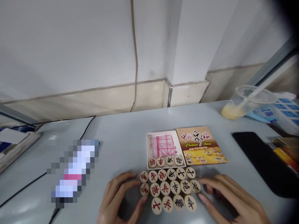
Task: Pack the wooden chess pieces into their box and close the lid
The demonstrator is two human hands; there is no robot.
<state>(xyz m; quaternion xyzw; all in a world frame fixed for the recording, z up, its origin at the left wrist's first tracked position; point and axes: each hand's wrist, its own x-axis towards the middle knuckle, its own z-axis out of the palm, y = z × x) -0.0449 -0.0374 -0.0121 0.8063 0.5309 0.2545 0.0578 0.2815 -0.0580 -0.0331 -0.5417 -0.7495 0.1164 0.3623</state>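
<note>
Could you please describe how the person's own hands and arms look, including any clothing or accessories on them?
The left hand and right hand are both bare: no gloves, and no rings or markings that I can see. The fingers look slender. No sleeve shows, and the forearms are outside the picture.

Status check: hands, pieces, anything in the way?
Left hand and right hand open, flanking the rows. Chess pieces in three rows, characters up. White box close behind, four pieces inside; printed lid alongside.
</note>
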